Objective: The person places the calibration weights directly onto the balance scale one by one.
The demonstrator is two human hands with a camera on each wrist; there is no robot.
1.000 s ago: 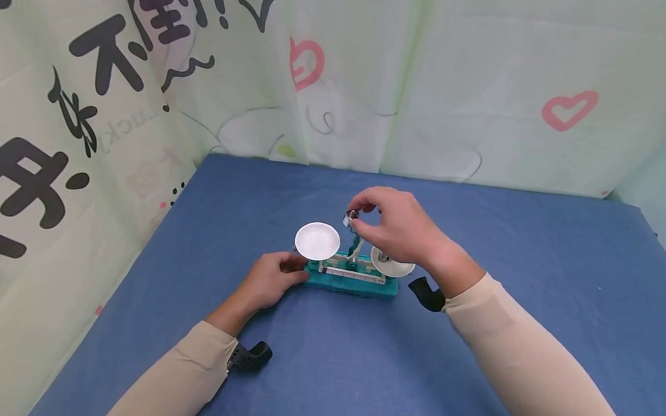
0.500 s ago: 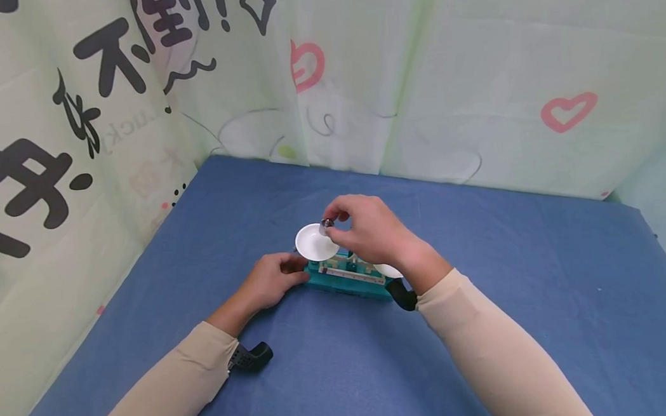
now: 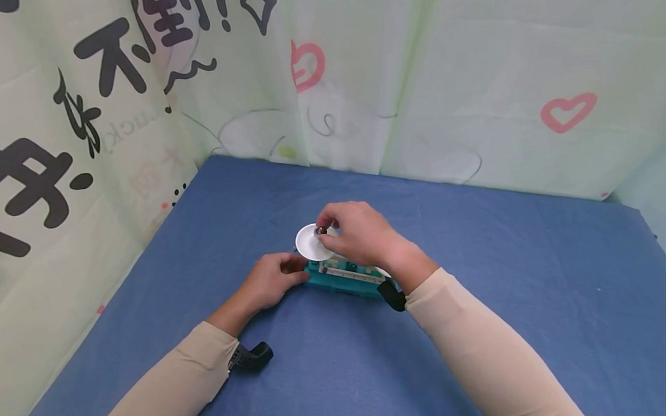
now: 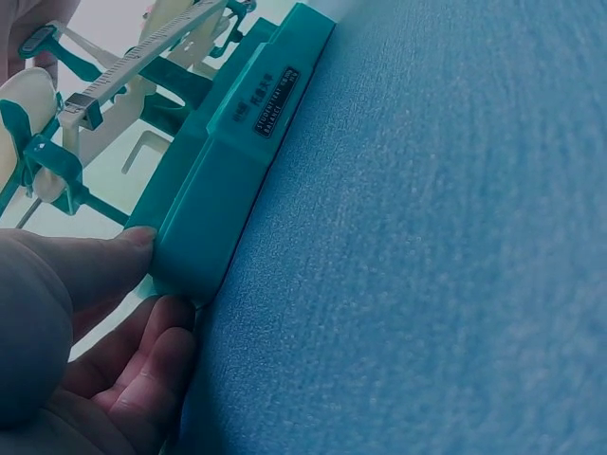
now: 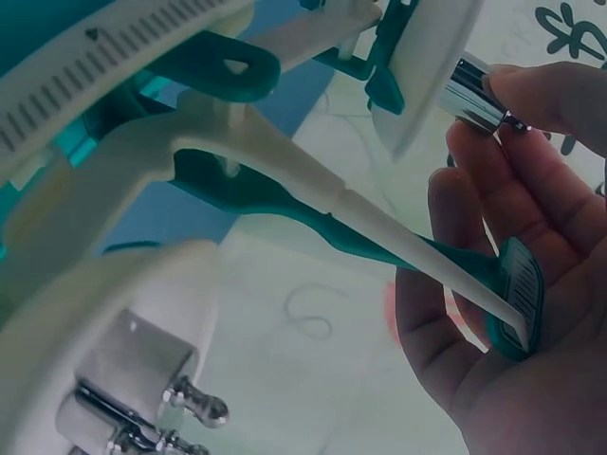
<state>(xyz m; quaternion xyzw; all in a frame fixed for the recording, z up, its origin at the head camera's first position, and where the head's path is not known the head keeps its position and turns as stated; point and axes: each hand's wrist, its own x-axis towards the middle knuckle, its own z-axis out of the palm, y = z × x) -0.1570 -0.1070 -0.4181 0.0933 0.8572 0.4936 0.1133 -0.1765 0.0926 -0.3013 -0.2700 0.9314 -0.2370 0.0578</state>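
A teal balance scale (image 3: 343, 285) stands on the table. My left hand (image 3: 265, 281) grips the left end of its base, thumb and curled fingers on the end in the left wrist view. My right hand (image 3: 360, 232) pinches a shiny metal weight (image 5: 472, 93) by its knob, over the white left pan (image 3: 308, 242). In the right wrist view the weight is right at this pan's edge; whether it touches is unclear. Several metal weights (image 5: 137, 355) lie in the right pan (image 5: 180, 270), which the right forearm mostly hides in the head view.
A blue cloth (image 3: 332, 373) covers the table. Pale printed curtains (image 3: 462, 66) hang along its back and left sides. Black wrist camera mounts (image 3: 253, 356) stick out below both wrists. The scale's pointer (image 5: 455, 275) stands close to the right palm.
My right hand has carried the weight leftward from above the scale's middle to the left pan, then lowered it. My left hand has stayed at the base.
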